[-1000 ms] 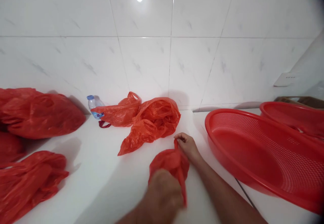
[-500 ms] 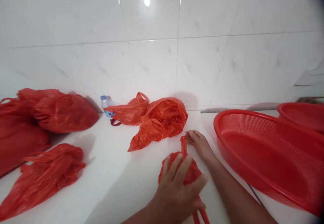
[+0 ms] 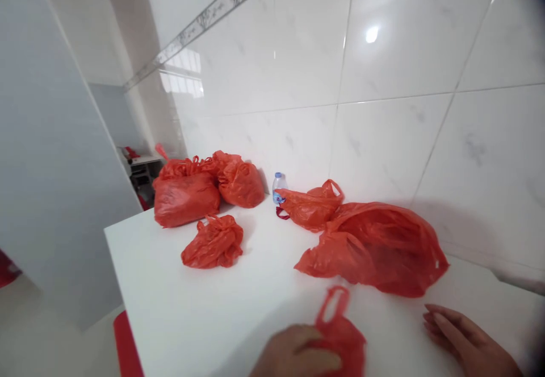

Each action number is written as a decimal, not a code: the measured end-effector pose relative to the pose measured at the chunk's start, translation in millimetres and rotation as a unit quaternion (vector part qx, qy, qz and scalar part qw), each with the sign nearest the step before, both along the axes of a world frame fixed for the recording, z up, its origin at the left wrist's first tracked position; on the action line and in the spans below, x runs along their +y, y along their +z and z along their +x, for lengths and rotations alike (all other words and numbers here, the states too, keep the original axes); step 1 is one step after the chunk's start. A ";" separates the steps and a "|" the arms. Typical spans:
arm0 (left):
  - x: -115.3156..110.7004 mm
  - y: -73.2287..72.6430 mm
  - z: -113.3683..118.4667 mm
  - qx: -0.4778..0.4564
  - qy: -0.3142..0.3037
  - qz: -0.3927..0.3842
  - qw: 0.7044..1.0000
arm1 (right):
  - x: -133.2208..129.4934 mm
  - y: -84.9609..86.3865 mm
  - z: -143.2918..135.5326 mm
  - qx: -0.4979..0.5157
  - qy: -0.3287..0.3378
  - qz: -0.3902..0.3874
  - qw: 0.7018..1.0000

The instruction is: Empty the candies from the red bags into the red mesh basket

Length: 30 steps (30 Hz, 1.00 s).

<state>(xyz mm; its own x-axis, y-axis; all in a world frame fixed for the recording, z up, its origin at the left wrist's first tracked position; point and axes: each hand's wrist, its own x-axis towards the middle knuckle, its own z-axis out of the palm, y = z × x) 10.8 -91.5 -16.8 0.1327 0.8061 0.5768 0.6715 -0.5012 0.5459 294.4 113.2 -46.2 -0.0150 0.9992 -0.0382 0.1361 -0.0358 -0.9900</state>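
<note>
The left hand [image 3: 298, 353] grips a small red bag [image 3: 349, 350] well in front of the bottle [image 3: 278, 183], the right hand [image 3: 470, 340] empty and relaxed, with work seemingly midway: bulging bags [image 3: 186, 200] left of the bottle look finished, a gaping bag [image 3: 374, 252] to its right unfinished.
</note>
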 end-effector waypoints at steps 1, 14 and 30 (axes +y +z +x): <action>-6.9 8.0 -17.8 0.005 0.014 0.023 1.000 | 0.7 -0.1 -0.2 -0.023 0.002 -0.003 1.000; -3.9 -9.9 -104.1 0.256 0.346 -0.128 0.894 | -14.9 20.4 -18.9 -0.116 0.013 0.024 0.993; 17.9 22.0 -112.7 0.226 0.318 -0.017 0.921 | -27.8 31.3 -23.6 -0.100 0.027 0.051 0.993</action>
<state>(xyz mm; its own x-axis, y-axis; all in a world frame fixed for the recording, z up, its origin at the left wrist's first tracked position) -101.9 -73.5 5.2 -0.1524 0.8206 0.5507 0.9855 0.0839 0.1478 270.8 85.4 -14.9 -0.0703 0.9960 0.0550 0.3289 0.0752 -0.9414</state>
